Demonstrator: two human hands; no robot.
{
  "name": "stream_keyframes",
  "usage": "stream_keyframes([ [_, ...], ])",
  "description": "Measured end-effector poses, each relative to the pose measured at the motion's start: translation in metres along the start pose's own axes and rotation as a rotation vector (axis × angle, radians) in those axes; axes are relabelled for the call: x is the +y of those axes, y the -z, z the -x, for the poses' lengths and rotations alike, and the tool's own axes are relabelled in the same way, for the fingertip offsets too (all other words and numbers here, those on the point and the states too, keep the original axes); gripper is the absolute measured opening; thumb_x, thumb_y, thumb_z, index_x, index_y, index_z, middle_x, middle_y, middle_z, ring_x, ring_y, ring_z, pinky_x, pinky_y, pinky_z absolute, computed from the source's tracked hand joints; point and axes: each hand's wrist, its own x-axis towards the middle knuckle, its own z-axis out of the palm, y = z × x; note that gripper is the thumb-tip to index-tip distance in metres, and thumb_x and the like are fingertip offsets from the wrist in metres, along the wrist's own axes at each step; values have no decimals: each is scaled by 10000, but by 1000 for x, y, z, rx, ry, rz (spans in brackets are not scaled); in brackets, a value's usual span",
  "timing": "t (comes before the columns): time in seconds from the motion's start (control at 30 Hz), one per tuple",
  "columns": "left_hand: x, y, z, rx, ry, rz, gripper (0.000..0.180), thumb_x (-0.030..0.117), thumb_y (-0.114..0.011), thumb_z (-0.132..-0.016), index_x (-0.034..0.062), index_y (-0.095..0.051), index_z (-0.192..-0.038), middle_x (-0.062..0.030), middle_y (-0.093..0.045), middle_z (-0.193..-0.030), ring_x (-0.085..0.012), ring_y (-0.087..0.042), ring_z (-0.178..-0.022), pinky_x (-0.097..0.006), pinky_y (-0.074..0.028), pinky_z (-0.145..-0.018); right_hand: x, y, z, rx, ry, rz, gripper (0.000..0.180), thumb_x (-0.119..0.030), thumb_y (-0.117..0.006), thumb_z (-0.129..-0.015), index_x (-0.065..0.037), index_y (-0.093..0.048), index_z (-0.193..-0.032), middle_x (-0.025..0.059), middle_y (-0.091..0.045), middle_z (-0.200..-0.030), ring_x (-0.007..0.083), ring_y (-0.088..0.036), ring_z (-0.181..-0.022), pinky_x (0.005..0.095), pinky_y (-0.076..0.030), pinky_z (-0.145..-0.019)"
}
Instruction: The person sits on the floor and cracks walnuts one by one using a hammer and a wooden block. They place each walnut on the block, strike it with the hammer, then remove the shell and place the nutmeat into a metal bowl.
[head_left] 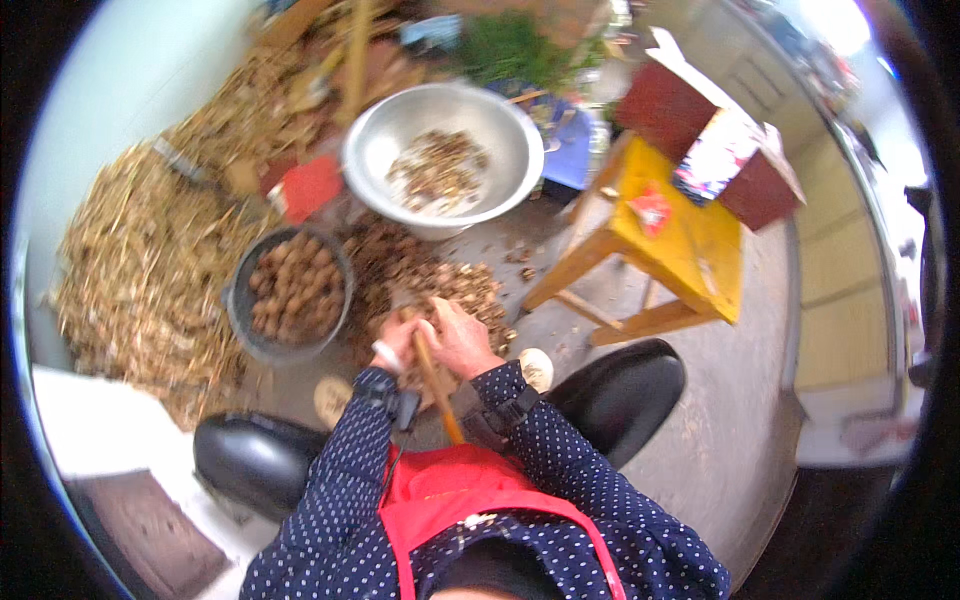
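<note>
My two hands are close together over a heap of brown broken shells (pixel 475 285) on the floor. A wooden stick or tool handle (pixel 437 387) slants from between them down toward my red apron; its far end is hidden by the fingers. My right hand (pixel 462 340) is closed, with its thumb against the top of the handle. On the other side, my left hand (pixel 395 340) is closed too, and what its fingers hold is hidden. To the left stands a grey bucket (pixel 240 305) of brown walnuts (pixel 295 285). Beyond the shells, a wide metal basin (pixel 370 160) contains pale and brown nut pieces (pixel 440 170).
A yellow wooden stool (pixel 690 255) at right bears an open dark red box (pixel 665 110) and a small red packet (pixel 652 208). Straw-like debris (pixel 150 280) is piled along the left wall. A red piece (pixel 310 187) lies by the basin. My knees flank the shells.
</note>
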Motion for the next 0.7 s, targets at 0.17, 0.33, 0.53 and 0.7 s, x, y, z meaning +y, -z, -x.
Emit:
stream_keyframes([
  [0.17,-3,1,-8,56,19,97,172,80,-519,-918,69,-454,-1077,-71,-550,-893,-212,-601,-784,-360,-552,-626,-20,184,-7,636,419,-37,351,-1,-597,-811,-6,-525,-1155,149,-609,-951,251,-616,-801,334,-499,-748],
  [0.33,1,-4,-9,-68,-31,103,101,92,-507,-925,75,-467,-1016,-64,-549,-890,-201,-602,-788,-349,-546,-628,13,328,10,632,166,537,406,-124,-494,-892,-109,-444,-1295,199,-623,-1016,338,-635,-835,409,-518,-697],
  [0.53,12,-17,7,-57,-43,108,111,118,-539,-919,75,-488,-1008,-57,-571,-870,-195,-604,-769,-360,-551,-650,76,378,-1,212,-178,952,559,-88,-483,-839,-218,-363,-1370,183,-630,-958,316,-652,-832,410,-521,-675],
  [0.7,22,-15,16,-52,-47,122,122,115,-559,-909,75,-495,-1004,-56,-575,-874,-192,-605,-770,-356,-551,-663,102,393,-4,335,-244,1030,645,-169,-540,-840,-198,-274,-1427,166,-632,-928,308,-655,-798,418,-512,-672],
])
